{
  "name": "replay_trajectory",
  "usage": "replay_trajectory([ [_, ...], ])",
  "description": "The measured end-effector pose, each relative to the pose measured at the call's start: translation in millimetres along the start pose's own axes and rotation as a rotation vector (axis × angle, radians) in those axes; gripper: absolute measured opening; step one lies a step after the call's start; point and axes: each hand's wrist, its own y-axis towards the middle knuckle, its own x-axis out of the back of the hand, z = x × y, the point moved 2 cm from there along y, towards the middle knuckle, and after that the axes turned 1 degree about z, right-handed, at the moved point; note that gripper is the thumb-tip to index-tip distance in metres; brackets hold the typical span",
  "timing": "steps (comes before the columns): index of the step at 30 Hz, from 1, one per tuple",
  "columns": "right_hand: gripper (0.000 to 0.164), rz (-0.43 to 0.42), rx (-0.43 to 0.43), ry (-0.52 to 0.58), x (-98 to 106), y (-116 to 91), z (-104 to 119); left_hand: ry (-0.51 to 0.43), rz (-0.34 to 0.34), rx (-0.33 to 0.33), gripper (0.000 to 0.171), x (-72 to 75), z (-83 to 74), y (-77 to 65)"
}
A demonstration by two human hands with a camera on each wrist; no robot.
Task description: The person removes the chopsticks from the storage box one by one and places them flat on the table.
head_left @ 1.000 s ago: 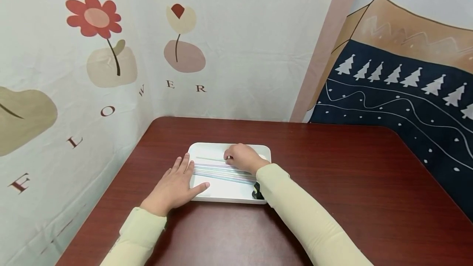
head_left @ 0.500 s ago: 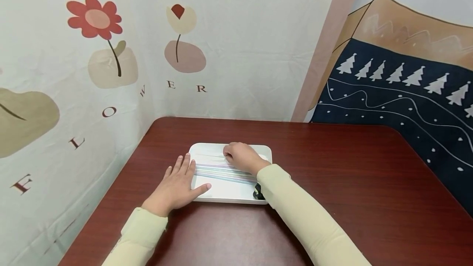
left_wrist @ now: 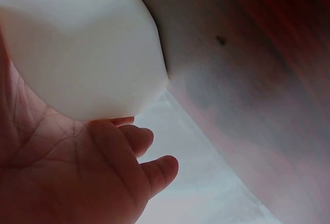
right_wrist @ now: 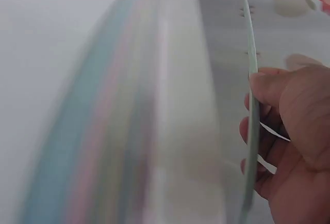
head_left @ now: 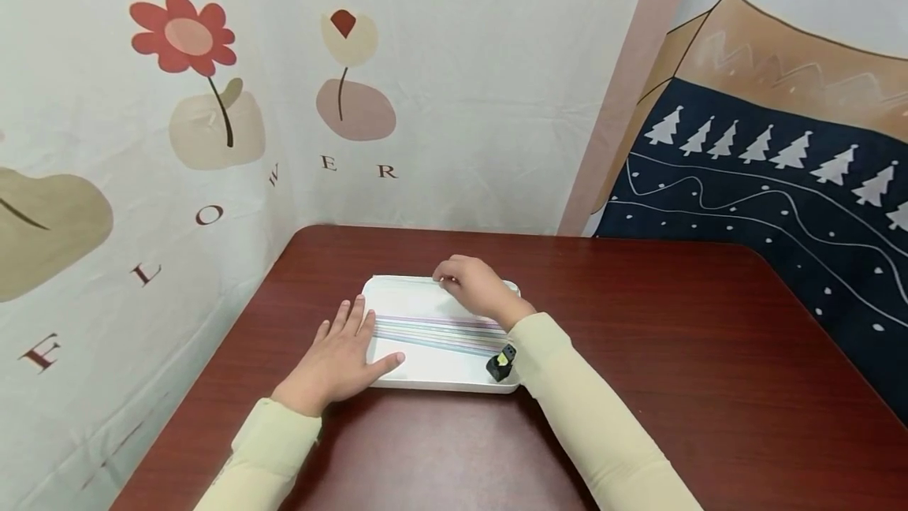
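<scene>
From where I stand, this is a cloth-hung corner around one reddish-brown bench (head_left: 709, 330); whether in a home or a workroom, I can't tell. Behind the bench and to its left hangs pale flower-printed cloth (head_left: 468, 61) lettered FLOWER; to its right, a tree-printed hanging (head_left: 738, 188).

On the tabletop (head_left: 674, 337), toward its far edge, tray (head_left: 440, 371). Across the tray's middle, strips (head_left: 436, 333); in its near right corner, gadget (head_left: 500, 364). At its left edge, left hand (head_left: 336, 361); at its far edge, another strip (right_wrist: 252, 43) in right hand (head_left: 477, 287).
</scene>
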Motion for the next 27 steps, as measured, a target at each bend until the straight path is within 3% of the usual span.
replay_trajectory([
  [7,0.013,-0.040,0.039,0.047,37.4,-5.0,-0.4,0.004,-0.005,0.000,0.105,0.0,1.4,0.2],
  [11,0.013,-0.063,0.022,0.012,57.8,-12.3,-16.7,-0.004,-0.004,-0.002,0.104,-0.6,0.8,0.5],
  [21,0.011,-0.077,-0.123,-0.068,101.5,-58.9,-116.5,-0.016,0.002,-0.002,0.105,-1.5,-0.2,0.6],
  [27,0.012,0.002,-0.302,-0.039,117.8,-90.6,-170.5,-0.011,-0.004,0.003,0.104,-1.6,1.5,0.1],
])
